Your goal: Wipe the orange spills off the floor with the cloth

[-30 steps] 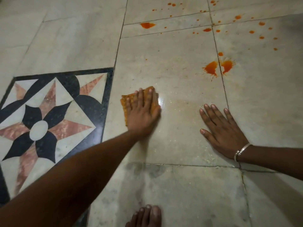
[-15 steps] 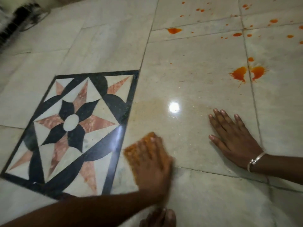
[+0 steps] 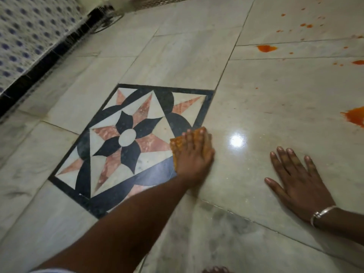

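My left hand lies flat with straight fingers on an orange-stained cloth, pressing it onto the pale marble floor at the right edge of the star inlay. My right hand, with a silver bangle at the wrist, rests flat and spread on the floor to the right, holding nothing. Orange spills stay at the far right: a large blot at the frame edge, a puddle farther back, and several small drops beyond it.
A black, white and pink star inlay tile fills the middle left. A patterned blue-and-white fabric with a dark border hangs along the far left. My toes show at the bottom edge. A light glare shines between my hands.
My left hand swept the cloth back toward me and then forward and left onto the inlay's edge. The view swung left, pushing the spills to the right edge. My right hand stayed planted.
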A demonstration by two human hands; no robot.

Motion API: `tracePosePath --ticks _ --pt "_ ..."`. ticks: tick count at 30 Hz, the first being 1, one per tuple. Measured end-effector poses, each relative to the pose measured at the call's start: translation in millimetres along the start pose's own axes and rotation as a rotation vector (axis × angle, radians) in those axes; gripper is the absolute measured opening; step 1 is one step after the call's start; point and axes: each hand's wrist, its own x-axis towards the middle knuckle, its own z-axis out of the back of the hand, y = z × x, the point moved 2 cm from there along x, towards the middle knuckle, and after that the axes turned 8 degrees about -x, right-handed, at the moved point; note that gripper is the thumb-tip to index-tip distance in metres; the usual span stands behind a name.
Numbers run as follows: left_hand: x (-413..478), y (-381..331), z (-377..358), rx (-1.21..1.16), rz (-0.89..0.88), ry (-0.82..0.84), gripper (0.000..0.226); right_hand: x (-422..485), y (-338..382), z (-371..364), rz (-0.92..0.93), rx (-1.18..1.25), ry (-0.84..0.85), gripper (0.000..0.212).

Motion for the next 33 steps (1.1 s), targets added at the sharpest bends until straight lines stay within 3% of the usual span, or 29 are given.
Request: tracePosePath --ticks 5,7,9,15,20,23,25,29,33 --pt "-52.2 39.1 4.4 -0.037 0.323 -0.056 0.078 -1.5 1.9 -0.3 0.004 -0.004 0.019 0.077" --pt "-81.3 27.8 -5.9 -0.051 0.439 -0.081 0.081 -0.6 1.6 0.8 -0.008 0.000 0.009 0.077" --pt "-103.3 1.6 -22.9 -0.078 0.446 -0.054 0.083 -0.1 0.9 1.1 -0.004 -0.001 0.017 0.076" --pt "-106.6 -73.2 -43.0 -0.063 0.074 0.001 0.082 -2.5 -2.9 3.7 -0.038 0.017 0.012 0.075" --pt "-42.9 -93.8 -31.1 0.015 -0.412 0.106 0.076 -4.2 -9.8 1.7 -0.070 0.001 0.037 0.077" --pt "3.9 -95.3 -26.5 0.039 -0.485 0.108 0.074 -2.7 -9.9 -0.3 -0.059 -0.003 0.043 0.077" --pt "30.8 -88.1 -21.1 0.037 -0.435 0.097 0.073 -3.0 -10.6 -0.8 -0.059 -0.010 0.046 0.078" --pt "69.6 -46.2 0.0 -0.023 -0.149 0.070 0.072 -3.5 -11.0 -1.5 -0.057 -0.014 0.068 0.077" --pt "42.9 -7.2 19.8 -0.115 0.125 0.049 0.075 -2.3 -16.4 -1.6 -0.027 -0.013 0.104 0.078"
